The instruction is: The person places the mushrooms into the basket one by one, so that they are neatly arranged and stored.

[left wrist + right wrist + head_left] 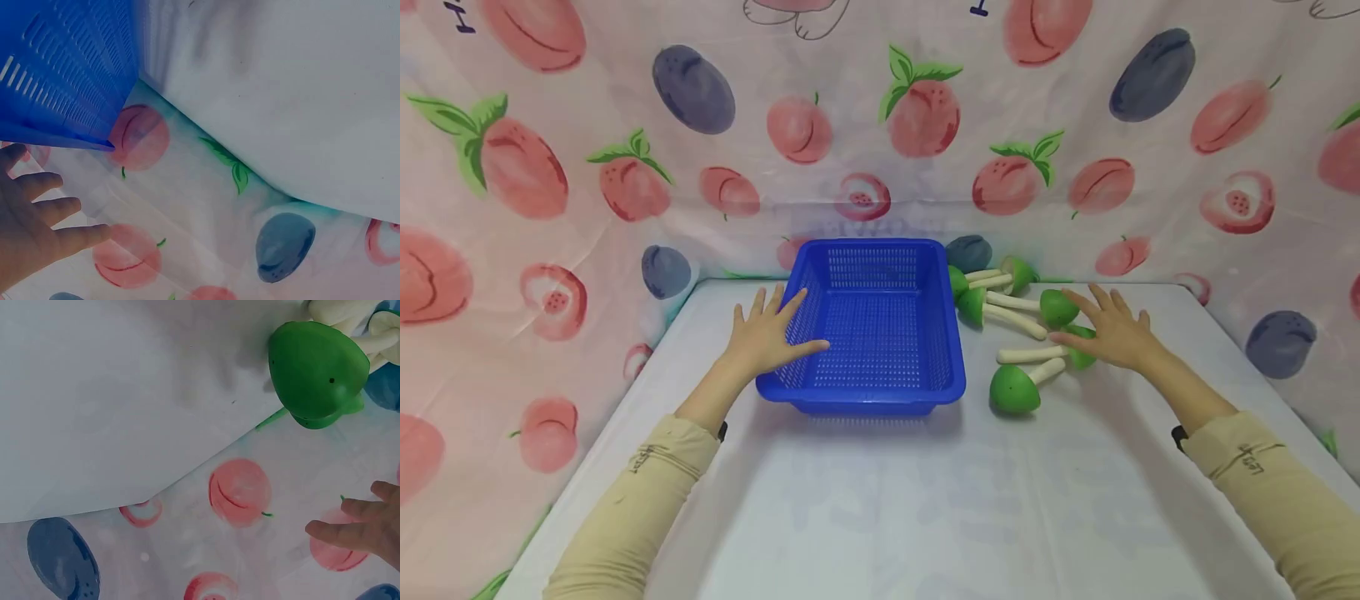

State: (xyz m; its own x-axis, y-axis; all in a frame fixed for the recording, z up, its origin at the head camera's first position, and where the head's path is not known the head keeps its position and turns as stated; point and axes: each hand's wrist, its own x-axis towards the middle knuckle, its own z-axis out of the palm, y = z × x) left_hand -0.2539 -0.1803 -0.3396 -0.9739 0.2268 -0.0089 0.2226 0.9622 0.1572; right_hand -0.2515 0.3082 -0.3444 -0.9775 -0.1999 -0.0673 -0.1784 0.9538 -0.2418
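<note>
A blue plastic basket [865, 396] with slotted walls stands on the white table, nothing inside it. Over its left rim my left hand [767, 337] hovers with fingers spread, holding nothing; the left wrist view shows the same hand [31, 219] beside the basket wall [69, 75]. To the basket's right lie several toy mushrooms with green caps and pale stems, among them a front one [1015, 390]. My right hand [1116, 333] is spread above the rightmost mushrooms, its fingers straight and without anything in them. A green cap [319, 372] shows in the right wrist view, apart from the fingers.
The white table [880, 508] reaches from the basket toward me. Behind it and at both sides hangs a pale curtain [850, 83] printed with peaches and dark blue fruit. Some mushrooms at the back [1018, 273] lie close to the curtain and the basket's right wall.
</note>
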